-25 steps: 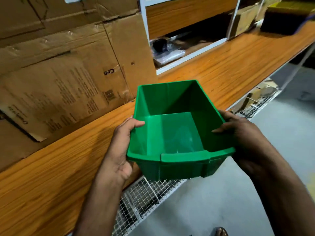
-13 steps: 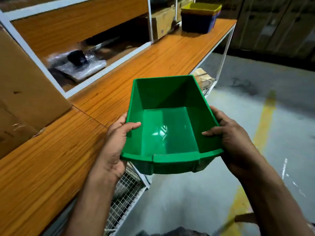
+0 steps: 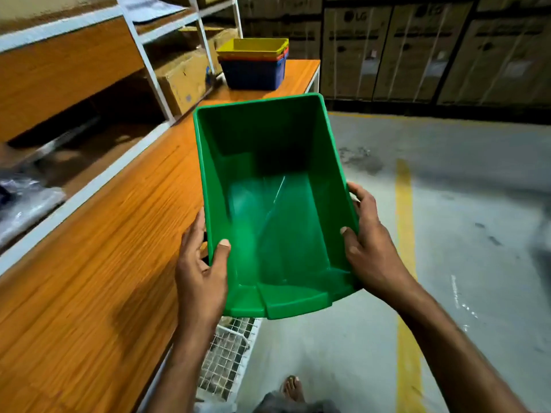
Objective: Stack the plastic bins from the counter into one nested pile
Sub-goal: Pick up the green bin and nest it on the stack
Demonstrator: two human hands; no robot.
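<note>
Counter (image 3: 89, 263) at left, green bin (image 3: 268, 162) — between hands (image 3: 202, 275) (image 3: 372, 254)

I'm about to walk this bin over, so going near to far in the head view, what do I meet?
bare foot → green bin → nested pile at the counter's far end → cardboard cartons

We've got bare table (image 3: 119, 248) running ahead to the stacked bins (image 3: 253, 73); shelf posts (image 3: 146, 61) hem its left, open floor (image 3: 462, 219) right.

Both bare forearms reach forward. Left hand (image 3: 200, 274) grips the left wall of the green plastic bin (image 3: 268, 162), thumb inside; right hand (image 3: 374, 251) grips the right wall likewise.
</note>
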